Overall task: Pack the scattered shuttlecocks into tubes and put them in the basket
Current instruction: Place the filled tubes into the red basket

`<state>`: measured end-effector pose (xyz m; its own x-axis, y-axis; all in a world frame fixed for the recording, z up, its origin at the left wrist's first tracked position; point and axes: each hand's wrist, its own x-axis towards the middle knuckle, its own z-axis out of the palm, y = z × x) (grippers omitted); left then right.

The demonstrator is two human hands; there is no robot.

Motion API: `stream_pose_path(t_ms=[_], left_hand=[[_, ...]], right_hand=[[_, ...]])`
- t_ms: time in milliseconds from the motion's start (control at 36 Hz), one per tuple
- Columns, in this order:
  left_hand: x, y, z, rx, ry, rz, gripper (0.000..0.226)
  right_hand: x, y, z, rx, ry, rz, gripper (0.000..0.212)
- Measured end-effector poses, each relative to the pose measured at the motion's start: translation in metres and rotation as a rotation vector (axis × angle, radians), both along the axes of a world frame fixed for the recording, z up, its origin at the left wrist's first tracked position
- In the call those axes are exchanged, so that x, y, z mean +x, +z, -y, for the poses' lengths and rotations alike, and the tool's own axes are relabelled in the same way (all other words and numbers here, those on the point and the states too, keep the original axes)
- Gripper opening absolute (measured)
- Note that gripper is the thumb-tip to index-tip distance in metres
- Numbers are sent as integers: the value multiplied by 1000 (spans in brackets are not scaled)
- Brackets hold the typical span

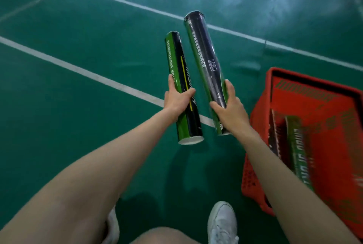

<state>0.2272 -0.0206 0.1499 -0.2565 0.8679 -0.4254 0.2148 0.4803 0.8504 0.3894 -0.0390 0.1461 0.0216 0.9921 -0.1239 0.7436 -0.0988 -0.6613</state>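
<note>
Over the green court floor, dead centre, both hands are up with a tube apiece. Left hand has fingers and thumb curled round the lower half of the green-and-black tube, which points toward 12 o'clock, its pale near end facing the camera. Right hand, just beside at 3 o'clock, grips the longer dark tube low on its body. That one slants toward 12 o'clock too, dark cap at the far end. The two run side by side, not touching, and what is inside either cannot be seen.

Down at 4 o'clock sits the red basket — and it has stock: a green lettered tube lying inside, a darker tube alongside at its 9 o'clock. The right forearm crosses the basket's near edge. White shoe at 6 o'clock; a white court line runs out toward 9 o'clock.
</note>
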Motion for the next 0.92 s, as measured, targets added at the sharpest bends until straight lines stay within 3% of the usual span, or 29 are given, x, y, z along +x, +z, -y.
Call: stream_pose_path(t_ms=[167, 333, 500, 694, 917], left_hand=[[89, 51, 5, 53, -175, 42, 92], [173, 64, 31, 5, -422, 8, 103], [237, 52, 50, -30, -558, -43, 96], [279, 25, 73, -96, -729, -239, 87], [293, -12, 81, -213, -770, -371, 85]], right_hand=[[88, 43, 31, 71, -195, 26, 77], [167, 41, 84, 20, -338, -4, 79], [213, 19, 129, -95, -464, -30, 78], [234, -10, 158, -154, -527, -51, 78], [245, -51, 160, -337, -510, 7, 80]])
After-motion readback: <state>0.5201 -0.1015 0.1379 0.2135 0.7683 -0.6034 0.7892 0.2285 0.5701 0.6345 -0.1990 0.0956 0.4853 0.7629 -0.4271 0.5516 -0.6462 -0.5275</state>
